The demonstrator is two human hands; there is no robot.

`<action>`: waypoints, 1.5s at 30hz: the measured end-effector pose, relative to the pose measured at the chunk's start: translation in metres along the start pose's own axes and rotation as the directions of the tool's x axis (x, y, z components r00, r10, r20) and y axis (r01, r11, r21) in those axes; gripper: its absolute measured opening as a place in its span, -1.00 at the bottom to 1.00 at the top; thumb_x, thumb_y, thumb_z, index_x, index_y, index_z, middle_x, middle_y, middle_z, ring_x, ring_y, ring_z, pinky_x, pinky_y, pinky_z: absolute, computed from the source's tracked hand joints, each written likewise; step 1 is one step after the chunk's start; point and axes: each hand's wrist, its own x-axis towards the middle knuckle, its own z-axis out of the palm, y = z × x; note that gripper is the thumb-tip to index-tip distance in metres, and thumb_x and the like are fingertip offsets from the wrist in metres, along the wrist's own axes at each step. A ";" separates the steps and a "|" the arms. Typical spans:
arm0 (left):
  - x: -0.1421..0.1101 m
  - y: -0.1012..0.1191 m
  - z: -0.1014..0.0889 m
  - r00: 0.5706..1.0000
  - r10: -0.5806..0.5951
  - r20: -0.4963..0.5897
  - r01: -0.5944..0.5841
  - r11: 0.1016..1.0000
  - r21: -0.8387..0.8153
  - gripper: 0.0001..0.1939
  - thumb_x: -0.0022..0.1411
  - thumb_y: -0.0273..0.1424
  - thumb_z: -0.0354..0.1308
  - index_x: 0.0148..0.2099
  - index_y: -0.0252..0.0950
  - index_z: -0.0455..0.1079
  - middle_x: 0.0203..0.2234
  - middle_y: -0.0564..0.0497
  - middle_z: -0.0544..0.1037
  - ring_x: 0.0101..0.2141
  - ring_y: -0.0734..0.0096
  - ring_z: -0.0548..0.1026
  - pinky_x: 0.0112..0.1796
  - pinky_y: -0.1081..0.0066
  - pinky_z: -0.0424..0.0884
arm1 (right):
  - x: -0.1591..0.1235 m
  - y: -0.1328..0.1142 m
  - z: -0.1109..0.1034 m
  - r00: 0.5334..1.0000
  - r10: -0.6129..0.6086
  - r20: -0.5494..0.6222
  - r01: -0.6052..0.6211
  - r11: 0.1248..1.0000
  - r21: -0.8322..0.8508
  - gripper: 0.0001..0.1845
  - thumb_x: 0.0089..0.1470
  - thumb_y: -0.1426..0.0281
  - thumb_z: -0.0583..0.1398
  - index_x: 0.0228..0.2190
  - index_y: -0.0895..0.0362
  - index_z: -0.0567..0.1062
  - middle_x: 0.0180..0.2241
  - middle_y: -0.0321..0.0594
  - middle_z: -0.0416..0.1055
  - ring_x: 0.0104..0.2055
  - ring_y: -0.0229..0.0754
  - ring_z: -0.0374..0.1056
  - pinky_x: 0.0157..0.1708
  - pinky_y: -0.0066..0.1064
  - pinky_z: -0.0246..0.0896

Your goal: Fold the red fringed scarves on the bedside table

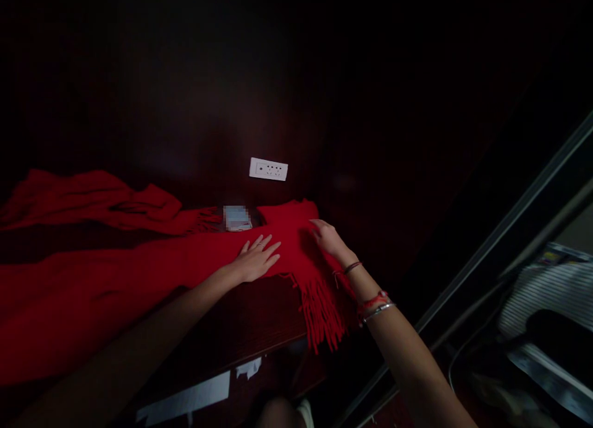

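Dim, dark wall [204,107] fills the back of the head view, with a white socket plate [269,169] low on it and a dark wooden bench [252,314] running below. On this bench lies a red scarf [162,258], spread between the left edge of the view and the person's two hands. Its long axis runs left to right, roughly along the bench, widening toward the near left; at the right end the cloth lies crosswise, from close to the wall toward the person, and its fringe [322,314] points forward and down, over the front edge of the bench. Behind the main strip is a second stretch of red cloth [111,202], whose tassels point right, toward a pale blue item [237,218] that is too blurred to name; whether both reds are one piece I cannot tell.

Flat on the scarf rests the left hand [259,260], its fingers spread and gripping nothing. At the right margin of the cloth is the right hand [328,238], fingers bent; whether they pinch any of it cannot be made out.

As a judgement, the scarf should be light, soft and limp, not fragile, inclined to wrinkle or slide on smooth wood. Its side edges or corners offer the surest hold; loose tassels would tangle.
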 end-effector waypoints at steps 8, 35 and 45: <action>-0.029 -0.052 -0.005 0.961 -0.256 0.108 0.242 0.962 0.125 -0.37 0.14 -0.04 -0.39 0.18 -0.23 -0.16 0.14 -0.16 -0.13 0.11 0.08 -0.15 -0.02 0.07 -0.07 | 0.018 -0.033 0.054 0.947 -0.087 0.310 0.095 0.995 -0.013 -0.40 0.03 0.06 -0.16 0.09 -0.03 -0.07 0.16 -0.21 -0.25 0.16 0.01 -0.36 -0.01 0.11 -0.38; -0.057 -0.040 -0.051 0.959 0.108 0.262 -0.168 0.962 0.216 -0.44 -0.14 -0.49 0.03 0.01 -0.19 0.17 -0.07 -0.09 0.28 -0.12 0.23 0.29 -0.18 0.36 0.23 | -0.035 -0.089 0.045 0.879 -0.472 0.067 0.429 0.845 0.318 -0.69 0.01 0.37 0.03 -0.17 0.17 0.35 -0.21 -0.16 0.31 -0.13 -0.25 0.18 -0.10 -0.39 0.07; -0.054 -0.052 -0.054 0.957 0.192 0.218 -0.229 0.961 0.156 -0.55 -0.16 -0.58 -0.04 -0.14 -0.20 0.26 -0.29 0.03 0.40 -0.27 0.38 0.35 -0.29 0.48 0.25 | -0.035 -0.090 0.046 0.905 -0.424 0.043 0.418 0.902 0.110 -0.71 -0.03 0.43 0.08 -0.19 0.15 0.31 -0.27 -0.16 0.29 -0.19 -0.20 0.17 -0.16 -0.35 0.06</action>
